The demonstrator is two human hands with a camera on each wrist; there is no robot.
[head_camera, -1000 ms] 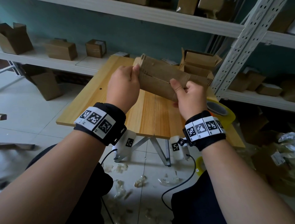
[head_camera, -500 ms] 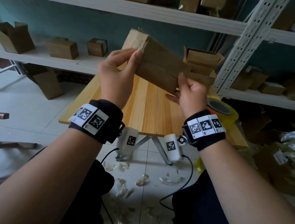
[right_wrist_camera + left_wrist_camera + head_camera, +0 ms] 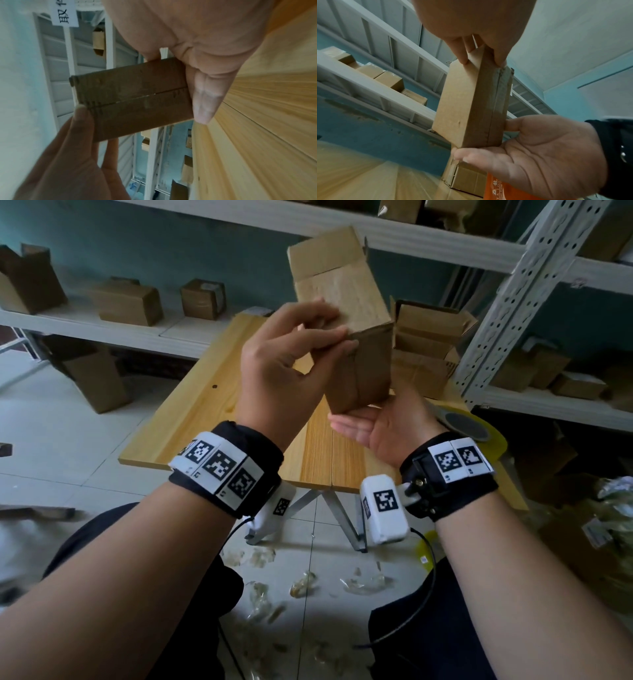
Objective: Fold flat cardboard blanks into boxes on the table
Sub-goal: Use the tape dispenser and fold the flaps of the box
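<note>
**Box held upright above the table, both hands on it**

I'm looking down at a pale wooden table with metal legs, standing on a tiled floor littered with clear plastic scraps. Teal wall behind, white shelving running along it, a perforated upright to the right.

Count time: on the left shelf I make out four cardboard boxes, though the far-left one is cut off, so call that approximate. One open-flapped box sits at the table's back right, and one yellow tape roll near the right edge.

The task's cardboard box is up in the air over the table, standing tall, top flap open. My left hand pinches its near edge between thumb and fingers. My right hand cups the bottom, palm up, fingers wrapped round the lower end.
</note>
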